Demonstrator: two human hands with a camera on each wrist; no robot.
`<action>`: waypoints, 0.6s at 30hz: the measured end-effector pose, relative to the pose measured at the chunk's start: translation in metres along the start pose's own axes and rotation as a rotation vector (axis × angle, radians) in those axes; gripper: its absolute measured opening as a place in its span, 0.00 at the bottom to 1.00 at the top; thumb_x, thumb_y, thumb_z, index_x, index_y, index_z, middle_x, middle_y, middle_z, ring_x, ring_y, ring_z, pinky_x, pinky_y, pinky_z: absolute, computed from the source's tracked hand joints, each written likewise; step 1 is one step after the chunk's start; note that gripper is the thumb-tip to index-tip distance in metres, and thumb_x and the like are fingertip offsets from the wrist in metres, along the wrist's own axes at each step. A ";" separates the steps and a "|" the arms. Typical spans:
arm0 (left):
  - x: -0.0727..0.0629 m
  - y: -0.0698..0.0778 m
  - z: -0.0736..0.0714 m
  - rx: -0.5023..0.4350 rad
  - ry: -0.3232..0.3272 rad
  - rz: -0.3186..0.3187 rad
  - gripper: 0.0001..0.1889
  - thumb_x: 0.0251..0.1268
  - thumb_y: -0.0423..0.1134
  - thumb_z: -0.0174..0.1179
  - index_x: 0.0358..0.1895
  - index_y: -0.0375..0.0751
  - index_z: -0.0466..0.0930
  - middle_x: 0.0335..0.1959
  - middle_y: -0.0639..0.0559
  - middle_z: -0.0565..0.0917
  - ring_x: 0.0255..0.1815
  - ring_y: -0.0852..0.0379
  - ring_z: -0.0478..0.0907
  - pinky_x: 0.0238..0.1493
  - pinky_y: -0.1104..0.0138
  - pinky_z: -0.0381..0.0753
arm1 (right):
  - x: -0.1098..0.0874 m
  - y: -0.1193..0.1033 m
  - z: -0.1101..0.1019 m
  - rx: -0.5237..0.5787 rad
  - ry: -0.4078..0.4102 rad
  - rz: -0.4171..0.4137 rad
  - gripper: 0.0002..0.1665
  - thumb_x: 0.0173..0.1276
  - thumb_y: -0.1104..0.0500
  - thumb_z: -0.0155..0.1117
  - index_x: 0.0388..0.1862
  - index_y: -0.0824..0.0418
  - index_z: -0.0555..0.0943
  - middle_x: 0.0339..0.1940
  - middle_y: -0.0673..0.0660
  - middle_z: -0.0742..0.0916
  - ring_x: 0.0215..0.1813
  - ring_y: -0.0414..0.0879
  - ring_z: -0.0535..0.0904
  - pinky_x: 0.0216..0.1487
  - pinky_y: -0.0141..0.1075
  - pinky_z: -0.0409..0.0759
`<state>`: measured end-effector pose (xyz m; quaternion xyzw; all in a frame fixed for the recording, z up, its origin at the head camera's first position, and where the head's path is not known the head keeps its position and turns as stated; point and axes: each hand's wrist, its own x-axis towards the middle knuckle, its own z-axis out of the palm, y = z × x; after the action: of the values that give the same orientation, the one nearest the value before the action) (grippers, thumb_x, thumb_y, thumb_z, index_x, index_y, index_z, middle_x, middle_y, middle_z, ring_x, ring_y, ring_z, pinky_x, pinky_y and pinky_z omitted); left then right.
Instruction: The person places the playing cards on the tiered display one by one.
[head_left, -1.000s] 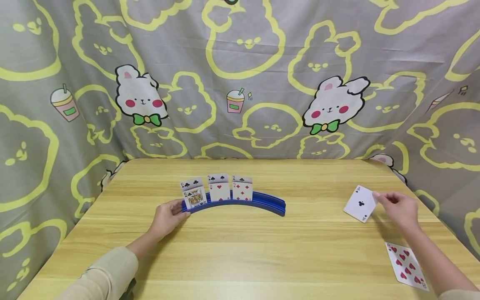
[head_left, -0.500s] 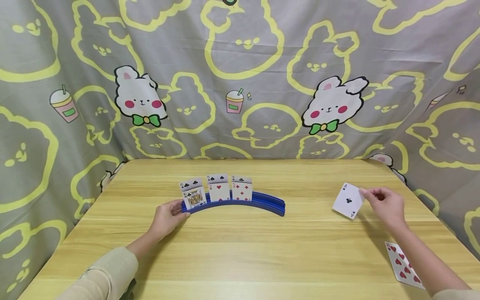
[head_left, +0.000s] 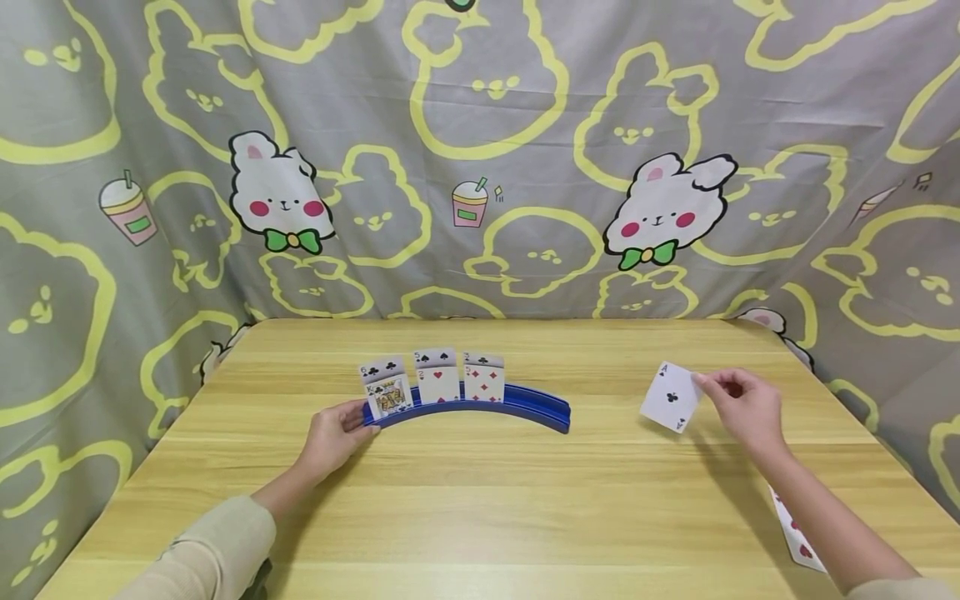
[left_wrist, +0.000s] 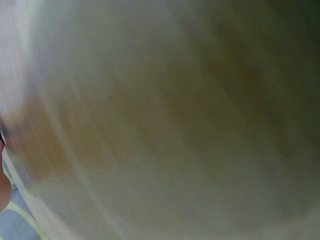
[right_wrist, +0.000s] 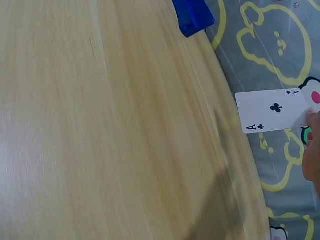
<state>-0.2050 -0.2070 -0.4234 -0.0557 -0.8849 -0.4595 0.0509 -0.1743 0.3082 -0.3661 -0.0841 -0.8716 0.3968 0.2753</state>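
Note:
My left hand (head_left: 333,437) grips the left end of a curved blue card holder (head_left: 540,404). Three pairs of playing cards stand in the holder: a king of clubs (head_left: 391,397) before a six of clubs, a two of hearts (head_left: 438,385) before a five of spades, and a five of diamonds (head_left: 484,383) before a club card. To the right of the holder, my right hand (head_left: 750,412) pinches an ace of clubs (head_left: 670,398) by its corner, face up above the table. The right wrist view also shows that ace (right_wrist: 267,110) and the holder's bare right end (right_wrist: 194,17).
A heart card (head_left: 798,540) lies on the wooden table (head_left: 480,517) at the front right, mostly hidden under my right forearm. A patterned curtain (head_left: 375,100) hangs behind the table and along its sides. Blurred cloth fills most of the left wrist view.
My right hand has moved left with the ace of clubs, towards the holder. Its forearm now covers more of the heart card. The left hand and the holder stay in place.

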 end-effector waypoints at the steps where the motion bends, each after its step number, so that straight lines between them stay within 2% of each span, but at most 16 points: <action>1: 0.000 0.000 0.000 -0.003 0.000 0.000 0.21 0.53 0.23 0.62 0.52 0.20 0.73 0.47 0.27 0.80 0.48 0.37 0.80 0.45 0.67 0.86 | 0.000 -0.002 0.001 0.005 0.008 -0.007 0.12 0.59 0.61 0.67 0.30 0.72 0.80 0.15 0.31 0.72 0.21 0.28 0.64 0.17 0.19 0.66; 18: 0.000 0.001 0.000 -0.025 -0.015 -0.014 0.21 0.54 0.24 0.62 0.52 0.21 0.73 0.48 0.26 0.79 0.50 0.37 0.79 0.46 0.68 0.86 | -0.003 -0.027 0.018 0.073 0.041 -0.083 0.08 0.56 0.66 0.68 0.27 0.72 0.80 0.16 0.30 0.72 0.20 0.28 0.65 0.17 0.17 0.65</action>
<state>-0.2048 -0.2066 -0.4221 -0.0537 -0.8798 -0.4705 0.0405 -0.1796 0.2776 -0.3566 -0.0459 -0.8535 0.4148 0.3122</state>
